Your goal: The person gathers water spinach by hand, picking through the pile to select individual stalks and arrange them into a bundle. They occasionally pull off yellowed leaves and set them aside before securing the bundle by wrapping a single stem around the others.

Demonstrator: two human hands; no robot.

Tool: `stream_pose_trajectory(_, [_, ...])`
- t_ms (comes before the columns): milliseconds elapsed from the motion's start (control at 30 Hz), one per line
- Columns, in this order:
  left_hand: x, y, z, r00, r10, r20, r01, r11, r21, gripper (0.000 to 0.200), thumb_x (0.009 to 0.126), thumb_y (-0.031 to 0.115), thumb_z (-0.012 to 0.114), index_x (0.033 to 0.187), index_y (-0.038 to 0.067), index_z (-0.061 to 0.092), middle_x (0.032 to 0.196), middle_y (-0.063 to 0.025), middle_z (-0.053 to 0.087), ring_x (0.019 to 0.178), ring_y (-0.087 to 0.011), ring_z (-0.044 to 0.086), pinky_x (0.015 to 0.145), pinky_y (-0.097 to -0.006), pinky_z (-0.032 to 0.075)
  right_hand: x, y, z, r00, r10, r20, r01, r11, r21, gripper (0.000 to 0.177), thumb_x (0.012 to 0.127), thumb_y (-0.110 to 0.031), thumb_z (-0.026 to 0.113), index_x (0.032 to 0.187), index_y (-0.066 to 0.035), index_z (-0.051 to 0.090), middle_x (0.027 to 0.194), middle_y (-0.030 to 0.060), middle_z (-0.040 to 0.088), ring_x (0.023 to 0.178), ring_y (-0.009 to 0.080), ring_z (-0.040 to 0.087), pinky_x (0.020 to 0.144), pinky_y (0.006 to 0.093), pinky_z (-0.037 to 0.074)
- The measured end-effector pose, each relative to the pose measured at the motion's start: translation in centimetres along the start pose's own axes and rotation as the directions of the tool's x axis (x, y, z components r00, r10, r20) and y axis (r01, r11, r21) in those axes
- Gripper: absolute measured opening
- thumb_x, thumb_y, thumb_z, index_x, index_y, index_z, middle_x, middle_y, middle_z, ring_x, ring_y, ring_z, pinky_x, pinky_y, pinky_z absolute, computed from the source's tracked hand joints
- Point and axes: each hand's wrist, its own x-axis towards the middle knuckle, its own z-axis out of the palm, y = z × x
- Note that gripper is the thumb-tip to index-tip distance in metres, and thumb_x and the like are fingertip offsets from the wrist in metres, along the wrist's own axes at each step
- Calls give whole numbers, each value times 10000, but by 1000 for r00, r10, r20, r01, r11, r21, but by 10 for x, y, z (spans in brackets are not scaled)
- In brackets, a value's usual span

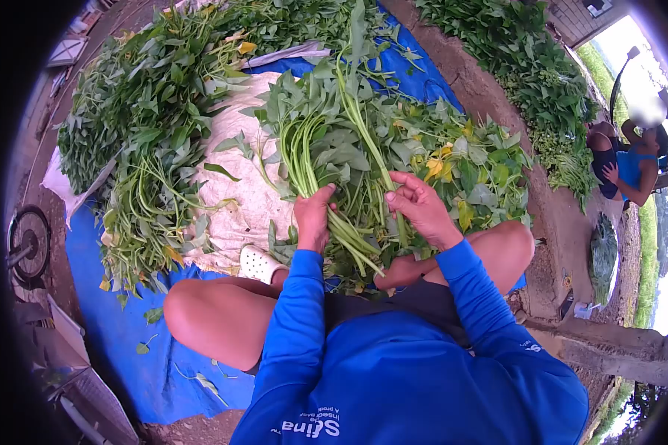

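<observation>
My left hand (314,216) is closed round a bunch of leafy green stems (298,159), whose cut ends stick out below it toward my lap. To its right, my right hand (421,208) pinches a single leafy stem (364,126) between thumb and fingers; the stem reaches up and away past the bunch. Loose greens (460,167) with some yellow leaves lie beyond my right hand. A pale sack (226,196) is spread on the ground left of the bunch.
A large heap of greens (137,111) lies at the left on a blue tarp (148,348). More greens (527,74) are piled at the upper right. A person in a blue top (634,170) sits at the far right. A wheel (30,245) stands at the left edge.
</observation>
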Motion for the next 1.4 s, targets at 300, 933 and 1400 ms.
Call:
stream_pose_trajectory(300, [-2, -38, 0, 997, -64, 48, 68, 994, -81, 96, 875, 35, 739, 957, -7, 715, 800, -54, 706, 573, -130, 614, 505, -276, 506, 22, 49, 46, 935, 348, -67, -354, 916, -187, 529, 1022, -347, 736, 1444, -51, 617, 1028, 19, 696, 768, 93, 610, 663, 272, 527])
stream_pose_trajectory(933, [1, -38, -3, 999, -40, 0, 40, 999, 1, 236, 862, 91, 819, 1025, 21, 664, 864, -64, 702, 589, -146, 609, 528, -290, 517, 50, 58, 36, 956, 181, -230, -216, 966, -139, 481, 1097, -60, 500, 1574, -123, 484, 1276, 138, 629, 806, 169, 707, 726, 318, 622])
stream_pose_trajectory(1400, [16, -52, -20, 979, -202, 39, 204, 978, -54, 267, 887, 152, 849, 1049, 19, 683, 870, -52, 680, 625, -153, 627, 534, -304, 557, 43, -41, 7, 847, -463, -262, 192, 725, -662, 317, 952, -140, 715, 1215, 36, 743, 985, 124, 653, 846, 231, 659, 812, 361, 540])
